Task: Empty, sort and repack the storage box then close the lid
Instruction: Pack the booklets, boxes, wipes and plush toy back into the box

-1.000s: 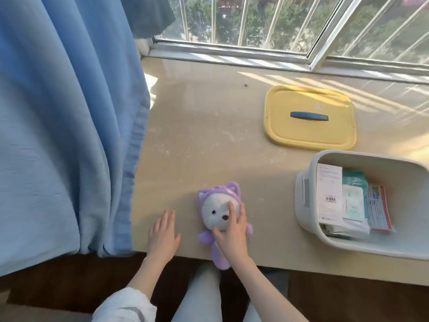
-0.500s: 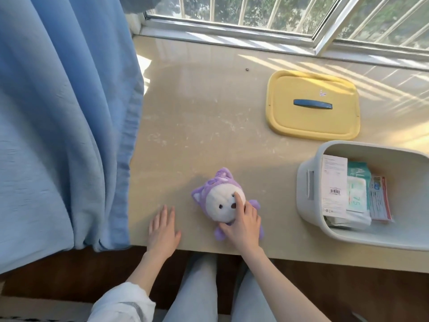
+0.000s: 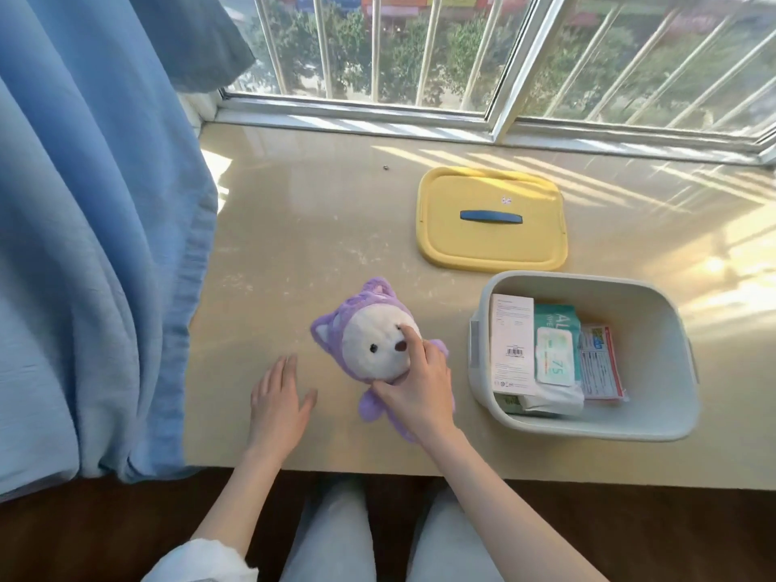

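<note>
A purple plush toy (image 3: 369,342) with a white face lies on the beige sill, left of the grey storage box (image 3: 646,422). My right hand (image 3: 420,384) grips the toy's body, index finger stretched over its face. Flat on the sill just left of the toy rests my left hand (image 3: 277,405), fingers apart and holding nothing. Inside the box lie a white carton (image 3: 512,342), a green wipes pack (image 3: 556,346) and a printed packet (image 3: 600,363). The yellow lid (image 3: 491,245) with a blue handle lies on the sill behind the box.
A blue curtain (image 3: 92,245) hangs along the left side and drapes over the sill's left edge. The barred window (image 3: 462,48) closes off the far side. A small dark speck (image 3: 385,166) sits near the window. My knees are below the front edge.
The toy has turned under my right hand, head now tilted to the upper left, and my grip has slid down onto its body. My left hand has stayed flat beside it.
</note>
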